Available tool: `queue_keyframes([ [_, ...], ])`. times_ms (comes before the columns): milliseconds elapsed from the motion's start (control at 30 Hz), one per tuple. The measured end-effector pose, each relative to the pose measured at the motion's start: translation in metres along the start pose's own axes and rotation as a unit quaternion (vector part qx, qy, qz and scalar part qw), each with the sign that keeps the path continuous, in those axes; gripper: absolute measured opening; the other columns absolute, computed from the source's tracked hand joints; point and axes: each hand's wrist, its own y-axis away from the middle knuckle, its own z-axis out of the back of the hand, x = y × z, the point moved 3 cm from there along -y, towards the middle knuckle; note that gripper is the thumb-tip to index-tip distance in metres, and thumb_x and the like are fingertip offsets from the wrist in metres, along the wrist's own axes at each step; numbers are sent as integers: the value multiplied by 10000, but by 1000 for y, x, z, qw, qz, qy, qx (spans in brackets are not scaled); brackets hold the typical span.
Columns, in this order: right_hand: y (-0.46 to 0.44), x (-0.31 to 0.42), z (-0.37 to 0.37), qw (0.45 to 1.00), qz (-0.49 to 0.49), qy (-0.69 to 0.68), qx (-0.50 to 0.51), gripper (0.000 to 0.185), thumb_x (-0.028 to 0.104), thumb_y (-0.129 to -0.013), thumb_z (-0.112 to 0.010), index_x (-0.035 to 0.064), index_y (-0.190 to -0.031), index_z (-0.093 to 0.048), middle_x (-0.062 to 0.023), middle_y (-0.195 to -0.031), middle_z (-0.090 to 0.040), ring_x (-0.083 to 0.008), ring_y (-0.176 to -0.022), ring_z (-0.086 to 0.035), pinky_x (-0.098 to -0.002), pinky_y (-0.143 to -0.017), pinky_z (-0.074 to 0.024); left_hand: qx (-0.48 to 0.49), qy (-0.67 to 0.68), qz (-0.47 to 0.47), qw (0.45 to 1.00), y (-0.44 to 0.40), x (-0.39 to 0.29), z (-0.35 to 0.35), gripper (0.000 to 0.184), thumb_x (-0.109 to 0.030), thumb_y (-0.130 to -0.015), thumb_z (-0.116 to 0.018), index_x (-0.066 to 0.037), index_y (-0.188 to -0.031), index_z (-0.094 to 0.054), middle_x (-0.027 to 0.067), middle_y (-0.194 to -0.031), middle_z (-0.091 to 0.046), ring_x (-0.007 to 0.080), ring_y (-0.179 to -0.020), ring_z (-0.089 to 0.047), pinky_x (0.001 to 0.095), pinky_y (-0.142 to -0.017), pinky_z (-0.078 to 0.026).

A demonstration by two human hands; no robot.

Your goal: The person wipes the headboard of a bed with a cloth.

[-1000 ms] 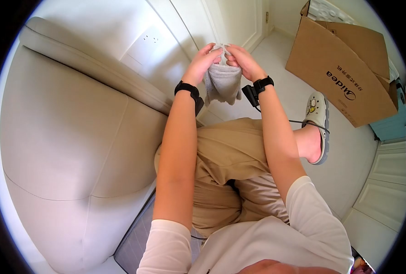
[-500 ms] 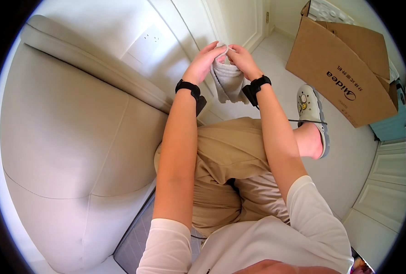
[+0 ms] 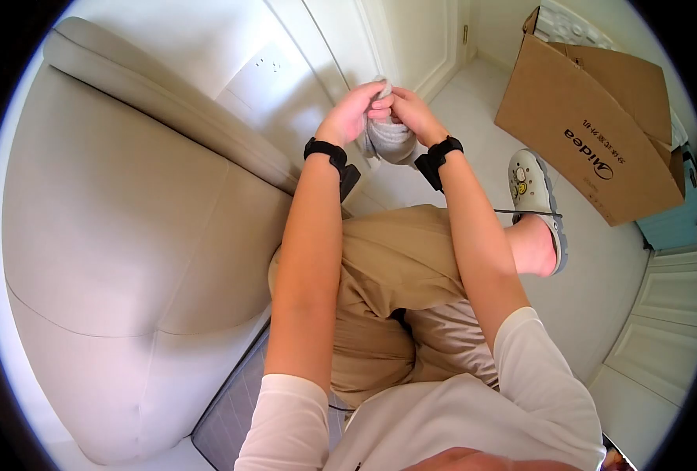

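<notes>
Presently held: one grey cloth (image 3: 394,143), bunched and hanging between both my hands, in front of my knees and above the floor (image 3: 591,271). Left grip (image 3: 350,118): fingers curled into its gathered top. Right grip (image 3: 415,116): fingers bent in on the same top, almost meeting the other.

Handling, by judgement: light, soft, limp; napped surface, unlikely to slip; not fragile. Should bend under little force and sag where unsupported. Best hold: the gathered top, one side to each grip, lower folds left free.

Hidden: fingertips buried in the folds; the cloth's far side; its full size and number of layers. Damp or dry: cannot tell.

Outward: black strap (image 3: 442,150) on each wrist, the right one's block just beside the cloth. Khaki trousers (image 3: 399,255). One pale clog (image 3: 525,179); the other foot unseen. Thin cable (image 3: 527,212) near the ankle, ends untraceable.

Outermost: padded backrest (image 3: 129,212), cut off by the dark border; cardboard box (image 3: 572,129), contents mostly concealed; teal object (image 3: 668,225) behind it, too obscured to name.
</notes>
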Motion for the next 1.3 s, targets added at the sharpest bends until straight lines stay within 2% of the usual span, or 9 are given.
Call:
queue_keyframes([
  [200,2,-12,-1,999,-9,-19,27,225,260,-974,-524,72,-1019,-640,33,-865,-573,-99,-745,-465,-265,-711,-416,-133,-197,-32,971,4,6,5,267,-288,-1010,-605,-69,-859,-614,-30,-754,-585,100,-645,-491,250,-675,-425],
  [300,3,-9,0,998,-11,-47,40,185,248,-972,-502,101,-982,-614,46,-861,-558,-99,-730,-448,-262,-707,-407,-174,-201,1,964,7,11,14,281,-257,-968,-654,16,-1028,-686,65,-891,-718,146,-803,-641,288,-786,-506],
  [400,13,-3,-5,990,-29,-127,62,155,241,-965,-497,118,-945,-590,54,-861,-542,-92,-727,-440,-257,-697,-396,-231,-280,-34,931,2,20,32,336,-304,-966,-671,-6,-1118,-711,27,-984,-720,123,-948,-633,261,-887,-468],
  [567,42,22,-23,968,-64,-200,140,140,257,-937,-558,119,-936,-586,50,-876,-526,-79,-760,-454,-238,-691,-384,-225,-324,-55,917,-10,32,60,305,-286,-946,-702,-5,-1063,-727,16,-977,-707,111,-946,-609,276,-867,-478],
  [667,21,-2,-15,968,-47,-65,237,220,305,-943,-592,93,-993,-620,42,-877,-522,-81,-762,-448,-230,-693,-387,-208,-381,-35,900,-9,26,53,360,-296,-915,-723,12,-1100,-712,80,-961,-722,156,-905,-643,318,-834,-510],
  [767,10,-16,-11,980,-46,77,177,346,381,-949,-608,56,-1064,-644,23,-889,-544,-91,-768,-451,-238,-704,-402,-202,-413,-42,887,-10,28,47,356,-301,-920,-704,12,-1089,-706,115,-923,-724,177,-853,-659,341,-790,-521],
  [967,7,-15,0,989,-94,97,52,540,543,-995,-531,25,-1091,-650,-10,-893,-589,-118,-751,-495,-279,-681,-437,-221,-407,-17,886,-22,37,71,322,-281,-967,-646,9,-1092,-706,78,-970,-720,175,-901,-649,333,-837,-513],
  [1167,1,-24,4,997,-71,34,24,482,509,-1061,-446,78,-916,-607,35,-766,-521,-109,-615,-417,-253,-586,-381,-204,-474,22,856,-12,36,63,269,-220,-999,-595,-12,-1141,-690,73,-1056,-716,183,-982,-661,336,-872,-525],
  [1300,-3,-28,6,992,-63,109,-11,572,496,-1066,-429,-36,-1080,-638,-64,-889,-630,-158,-757,-556,-319,-703,-482,-192,-504,33,841,-23,51,78,225,-187,-1010,-559,-32,-1145,-652,80,-1036,-712,179,-917,-689,340,-788,-549],
])
